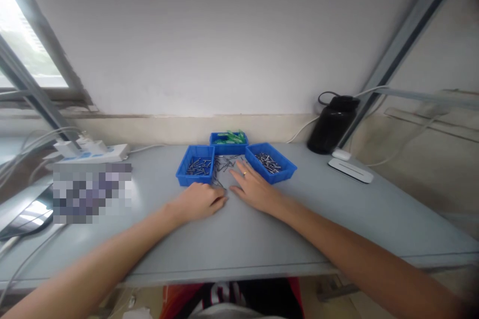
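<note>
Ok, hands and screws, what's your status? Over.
Left hand curled on the table, right hand flat, fingers spread. Loose screws just ahead, between three blue bins. Nothing blocking.

The person is wearing nothing on either forearm: both arms are showing bare from the frame edge to the wrist. The right hand (256,190) is wearing a thin gold-coloured ring (244,173); the left hand (200,201) is showing no jewellery.
</note>
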`<act>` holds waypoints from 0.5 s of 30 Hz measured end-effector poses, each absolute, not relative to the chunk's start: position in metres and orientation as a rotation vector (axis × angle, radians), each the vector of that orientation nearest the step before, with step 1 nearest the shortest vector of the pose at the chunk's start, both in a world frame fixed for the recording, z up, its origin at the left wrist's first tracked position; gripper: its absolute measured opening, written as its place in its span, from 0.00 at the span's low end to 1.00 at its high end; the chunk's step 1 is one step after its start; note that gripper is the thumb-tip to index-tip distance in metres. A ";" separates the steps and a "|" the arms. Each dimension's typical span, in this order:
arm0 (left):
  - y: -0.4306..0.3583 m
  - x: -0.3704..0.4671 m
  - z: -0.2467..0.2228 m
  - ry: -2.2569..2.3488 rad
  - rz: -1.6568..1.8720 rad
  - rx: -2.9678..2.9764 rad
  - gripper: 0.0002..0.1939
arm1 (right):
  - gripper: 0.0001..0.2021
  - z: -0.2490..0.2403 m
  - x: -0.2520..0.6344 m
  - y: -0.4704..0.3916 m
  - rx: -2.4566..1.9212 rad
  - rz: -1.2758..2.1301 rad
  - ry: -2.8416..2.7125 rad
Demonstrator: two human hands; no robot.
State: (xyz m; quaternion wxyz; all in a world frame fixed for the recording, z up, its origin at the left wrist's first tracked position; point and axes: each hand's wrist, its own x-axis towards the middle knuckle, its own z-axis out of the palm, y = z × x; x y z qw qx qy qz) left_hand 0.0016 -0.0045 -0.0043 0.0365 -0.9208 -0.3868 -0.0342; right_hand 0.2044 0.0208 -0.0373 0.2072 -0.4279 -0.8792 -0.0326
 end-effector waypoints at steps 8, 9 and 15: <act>-0.006 0.001 -0.003 -1.161 -0.100 -2.856 0.16 | 0.24 -0.036 0.205 0.025 -1.410 -0.054 -2.491; -0.006 0.001 -0.004 -1.156 -0.097 -2.853 0.16 | 0.21 -0.033 0.205 0.023 -1.399 -0.047 -2.509; -0.003 -0.001 -0.009 -1.209 -0.111 -2.776 0.15 | 0.12 -0.024 0.211 0.018 -1.146 0.068 -2.648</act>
